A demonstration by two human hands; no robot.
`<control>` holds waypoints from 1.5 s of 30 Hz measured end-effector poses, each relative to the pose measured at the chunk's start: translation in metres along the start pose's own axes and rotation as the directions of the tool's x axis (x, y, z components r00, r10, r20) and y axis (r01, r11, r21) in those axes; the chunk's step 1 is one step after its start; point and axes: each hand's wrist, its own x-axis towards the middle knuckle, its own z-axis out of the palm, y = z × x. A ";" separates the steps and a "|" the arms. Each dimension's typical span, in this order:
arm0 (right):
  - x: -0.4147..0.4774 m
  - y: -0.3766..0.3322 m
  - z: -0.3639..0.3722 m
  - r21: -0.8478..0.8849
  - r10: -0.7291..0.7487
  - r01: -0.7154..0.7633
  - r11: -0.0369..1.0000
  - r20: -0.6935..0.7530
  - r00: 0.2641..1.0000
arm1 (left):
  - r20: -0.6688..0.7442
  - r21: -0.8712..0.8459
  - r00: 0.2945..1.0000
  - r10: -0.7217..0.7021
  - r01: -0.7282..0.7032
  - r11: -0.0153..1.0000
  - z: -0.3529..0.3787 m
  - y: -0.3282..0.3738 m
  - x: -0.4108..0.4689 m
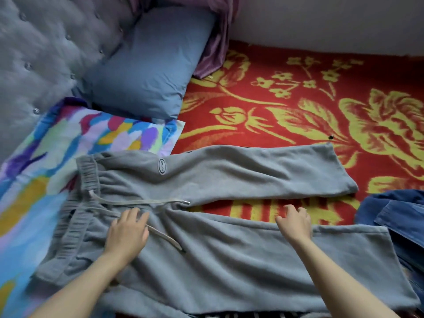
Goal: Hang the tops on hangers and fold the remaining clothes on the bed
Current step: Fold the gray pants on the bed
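Observation:
Grey sweatpants (229,175) lie spread flat on the bed, waistband to the left, both legs stretching right with a gap between them. A pale drawstring runs across the crotch area. My left hand (127,232) rests palm down on the pants near the crotch, fingers relaxed, over the drawstring. On the upper edge of the near leg my right hand (294,222) rests, fingers loosely bent. Blue denim clothing (394,216) lies bunched at the right edge.
A red blanket with yellow flowers (298,106) covers the bed. A multicoloured pillow (57,145) and a blue pillow (149,72) lie at the left against a grey tufted headboard (34,42). Purple fabric (218,42) hangs by the white wall.

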 end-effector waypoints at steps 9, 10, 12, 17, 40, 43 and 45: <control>0.009 -0.160 0.056 -0.165 -0.281 0.289 0.943 0.073 0.957 | 0.082 -0.059 0.980 -0.179 0.184 0.981 -0.008 -0.143 0.084; 0.012 -0.170 0.060 -0.201 -0.308 0.317 0.927 0.071 0.949 | 0.074 -0.077 0.981 -0.180 0.186 0.980 -0.007 -0.150 0.090; 0.025 -0.190 0.071 -0.285 -0.371 0.373 0.883 0.064 0.926 | 0.054 -0.075 0.985 -0.165 0.169 0.983 0.004 -0.164 0.107; 0.055 -0.211 0.079 -0.445 -0.457 0.442 0.779 0.081 0.886 | 0.047 -0.084 0.972 -0.230 0.234 0.969 0.018 -0.170 0.150; 0.155 -0.177 0.063 -0.737 -0.374 0.303 0.605 0.073 0.924 | -0.138 0.142 0.982 -0.127 0.146 0.979 0.081 -0.191 0.185; 0.142 -0.143 0.045 -0.757 -0.395 0.324 0.568 0.094 0.914 | -0.088 0.120 0.977 -0.193 0.203 0.972 0.067 -0.185 0.180; 0.135 -0.122 0.032 -0.761 -0.462 0.331 0.558 0.046 0.886 | -0.111 0.093 0.974 -0.196 0.207 0.974 0.055 -0.186 0.173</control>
